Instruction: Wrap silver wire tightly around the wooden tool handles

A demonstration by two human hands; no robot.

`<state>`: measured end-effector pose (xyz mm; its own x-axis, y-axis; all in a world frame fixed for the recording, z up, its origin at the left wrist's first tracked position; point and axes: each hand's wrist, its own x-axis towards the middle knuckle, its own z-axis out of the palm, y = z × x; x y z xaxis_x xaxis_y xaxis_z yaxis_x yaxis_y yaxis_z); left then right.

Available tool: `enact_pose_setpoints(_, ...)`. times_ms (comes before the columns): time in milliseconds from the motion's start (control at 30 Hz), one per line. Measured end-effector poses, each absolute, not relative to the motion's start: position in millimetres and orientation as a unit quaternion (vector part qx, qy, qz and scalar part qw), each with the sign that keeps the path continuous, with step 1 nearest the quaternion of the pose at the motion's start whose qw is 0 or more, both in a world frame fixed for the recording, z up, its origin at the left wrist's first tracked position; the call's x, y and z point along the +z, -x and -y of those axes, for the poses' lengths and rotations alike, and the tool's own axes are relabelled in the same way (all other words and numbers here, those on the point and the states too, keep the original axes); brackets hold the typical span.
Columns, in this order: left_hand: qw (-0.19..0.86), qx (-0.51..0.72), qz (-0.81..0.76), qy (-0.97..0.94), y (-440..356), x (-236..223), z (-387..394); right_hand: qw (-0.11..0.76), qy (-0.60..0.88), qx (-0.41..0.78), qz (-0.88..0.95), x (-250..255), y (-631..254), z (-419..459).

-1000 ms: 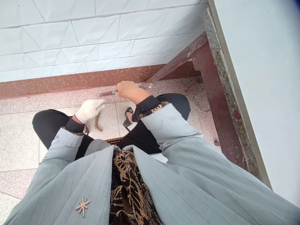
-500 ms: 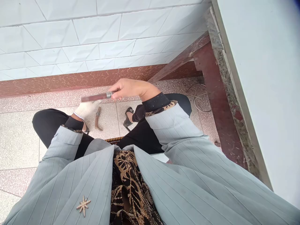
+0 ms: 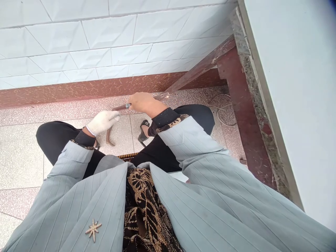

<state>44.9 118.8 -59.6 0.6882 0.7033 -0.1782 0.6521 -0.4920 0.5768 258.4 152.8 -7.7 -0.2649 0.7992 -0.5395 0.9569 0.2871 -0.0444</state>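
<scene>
Stick (image 3: pixel 121 107) lower in closed right fingers (image 3: pixel 132 102)

A pale cable (image 3: pixel 226 125) lies looped on the floor (image 3: pixel 19 157).

Your head-worn camera looks steeply down past your jacket (image 3: pixel 86 203) at lower frame toward your hands, with the tiled wall (image 3: pixel 110 31) across the upper frame.

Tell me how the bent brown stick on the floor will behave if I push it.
The bent brown stick is probably stiff, since it shows a firm crook rather than a limp sag. That crook should make it pivot or slide across the floor rather than roll far. It looks slim, so likely light, though the gloved left hand may hide its upper end.
</scene>
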Motion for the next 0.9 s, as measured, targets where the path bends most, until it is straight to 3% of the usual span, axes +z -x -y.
enact_pose_setpoints(133,0.286,0.042,-0.415,-0.863,-39.2,-56.9,-123.3,0.336,-0.449,-0.248,-0.790,-7.3,-253.1,-147.1)
enact_pose_setpoints(300,0.281,0.074,-0.428,-0.856,-34.6,-60.9,-128.4,0.304,-0.329,-0.408,-0.796,0.6,-258.3,-145.4)
enact_pose_setpoints(400,0.315,0.093,-0.441,-0.836,-34.1,-60.6,-129.1,0.210,-0.277,-0.507,-0.789,8.7,-270.3,-148.7)
enact_pose_setpoints(467,0.354,0.110,-0.449,-0.813,-35.1,-59.3,-128.4,0.080,-0.288,-0.542,-0.786,11.0,-279.6,-152.5)
enact_pose_setpoints(567,0.402,0.138,-0.437,-0.793,-39.2,-59.8,-126.3,-0.166,-0.406,-0.523,-0.730,6.5,-287.7,-158.6)
enact_pose_setpoints(633,0.418,0.135,-0.415,-0.797,-43.4,-62.9,-124.3,-0.239,-0.490,-0.474,-0.692,0.4,-286.7,-161.5)
enact_pose_setpoints(733,0.431,0.096,-0.376,-0.814,-50.2,-69.3,-120.6,-0.176,-0.578,-0.368,-0.707,-6.3,-278.0,-161.9)
enact_pose_setpoints(900,0.426,0.038,-0.353,-0.832,-54.9,-73.9,-115.8,0.092,-0.605,-0.189,-0.768,-8.9,-259.5,-152.4)
